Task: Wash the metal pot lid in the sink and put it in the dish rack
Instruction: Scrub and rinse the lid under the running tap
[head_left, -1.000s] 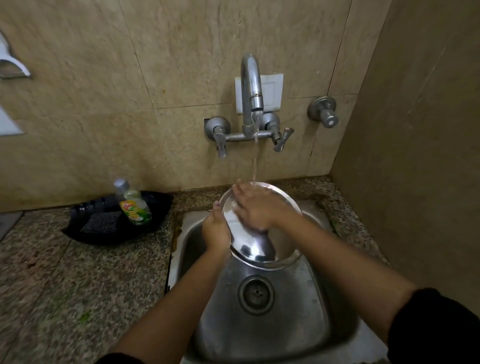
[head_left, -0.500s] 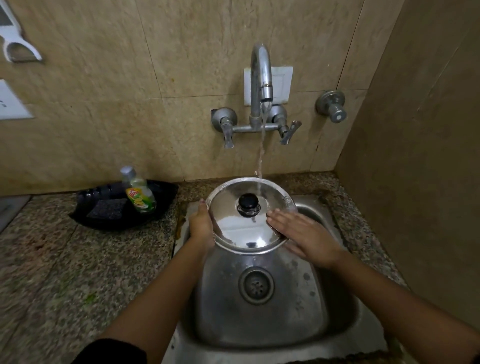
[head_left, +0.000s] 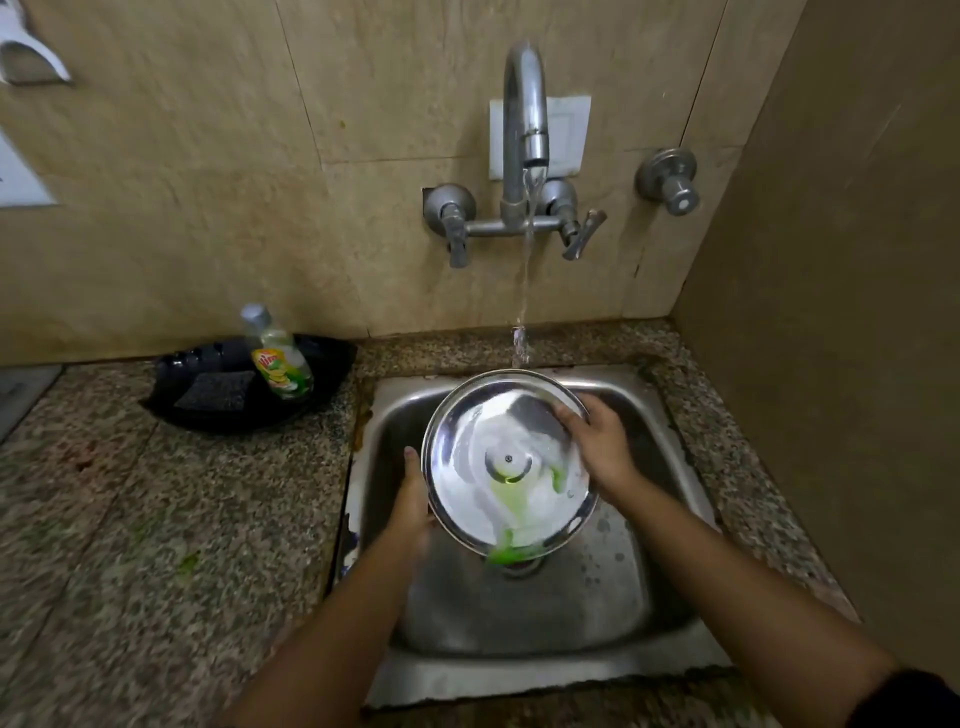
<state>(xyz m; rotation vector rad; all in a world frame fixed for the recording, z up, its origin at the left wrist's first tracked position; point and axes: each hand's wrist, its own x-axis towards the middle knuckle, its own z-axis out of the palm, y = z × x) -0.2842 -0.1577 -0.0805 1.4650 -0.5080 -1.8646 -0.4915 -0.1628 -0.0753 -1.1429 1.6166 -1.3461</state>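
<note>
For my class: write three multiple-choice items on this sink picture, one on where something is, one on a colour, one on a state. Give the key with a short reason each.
1. Where does the soap bottle stand?
A. In the black tray left of the sink
B. Inside the sink
C. On the tap

2. What colour is the liquid running down the pot lid?
A. Red
B. Green
C. Blue

3. What state is the tap in?
A. Off
B. Running
C. Dripping only

Key: 1 A, the bottle sits in the tray on the counter. 2 B, green streaks run to the lid's lower edge. 3 B, a steady stream falls from the spout while the left hand and right hand hold the lid.
</note>
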